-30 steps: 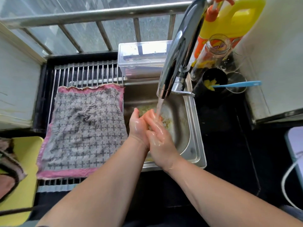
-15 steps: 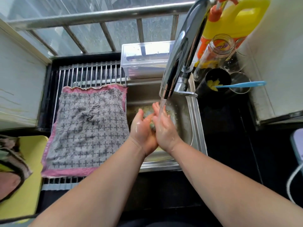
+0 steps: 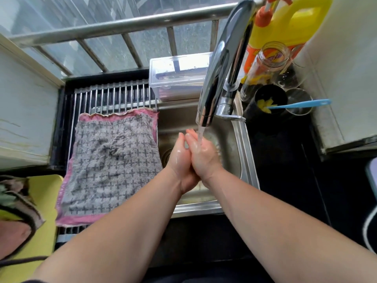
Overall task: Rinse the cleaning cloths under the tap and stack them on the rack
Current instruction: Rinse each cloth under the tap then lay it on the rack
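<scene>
A grey cloth (image 3: 111, 166) with a cross pattern and pink border lies spread flat on the metal rack (image 3: 114, 97) left of the sink (image 3: 247, 160). Water runs from the chrome tap (image 3: 222, 64) onto my hands. My left hand (image 3: 180, 158) and my right hand (image 3: 204, 156) are pressed palm to palm over the sink basin, fingers straight, wet, with no cloth between them. The stream lands on my right hand's fingers.
A clear lidded box (image 3: 179, 76) stands behind the sink. A yellow jug (image 3: 285, 23), glass jar (image 3: 265, 64), black cup (image 3: 267, 99) and blue brush (image 3: 299, 104) crowd the right counter. A yellow board (image 3: 40, 231) with a crumpled cloth (image 3: 14, 201) lies at the left.
My hands have rubbed together under the stream, shifting from crossed fingers to palm against palm. An earlier frame showed something small between them; none shows now.
</scene>
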